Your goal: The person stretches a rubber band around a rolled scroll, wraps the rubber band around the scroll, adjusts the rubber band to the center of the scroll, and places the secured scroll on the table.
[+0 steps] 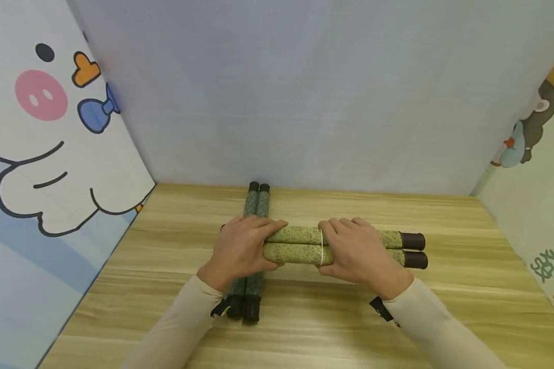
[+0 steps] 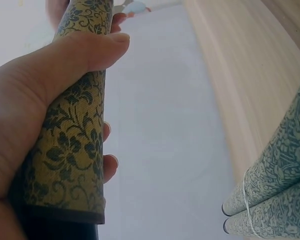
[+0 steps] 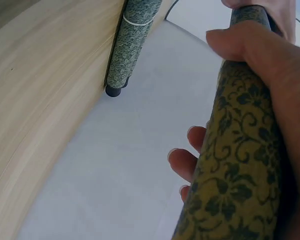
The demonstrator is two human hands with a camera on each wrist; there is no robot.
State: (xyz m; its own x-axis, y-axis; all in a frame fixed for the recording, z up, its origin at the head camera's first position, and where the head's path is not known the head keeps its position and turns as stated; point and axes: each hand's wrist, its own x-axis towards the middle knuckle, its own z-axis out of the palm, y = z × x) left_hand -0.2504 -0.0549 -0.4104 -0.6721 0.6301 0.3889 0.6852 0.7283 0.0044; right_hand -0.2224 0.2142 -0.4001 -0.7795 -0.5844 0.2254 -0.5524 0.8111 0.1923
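Observation:
My left hand (image 1: 244,248) and right hand (image 1: 357,251) together hold a yellow-green scroll (image 1: 297,252) above the table. Its two rolls lie side by side, crosswise, with dark end caps and a thin white band near the right fingers. Up close, dark flowers and vines pattern its cloth (image 2: 72,155). The left thumb (image 2: 97,52) lies along the near roll, fingertips curling round from beyond. A similar wrap shows in the right wrist view, with fingertips (image 3: 182,162) past the roll. Beneath the left hand, a dark green two-roll scroll (image 1: 255,289) lies lengthwise on the table, partly hidden.
The wood-grain table (image 1: 461,318) meets a plain pale backdrop (image 1: 304,102) at its far edge. A cartoon-printed panel (image 1: 74,195) stands along the left side, another printed panel (image 1: 526,205) along the right. White string (image 2: 246,195) ties the green scroll.

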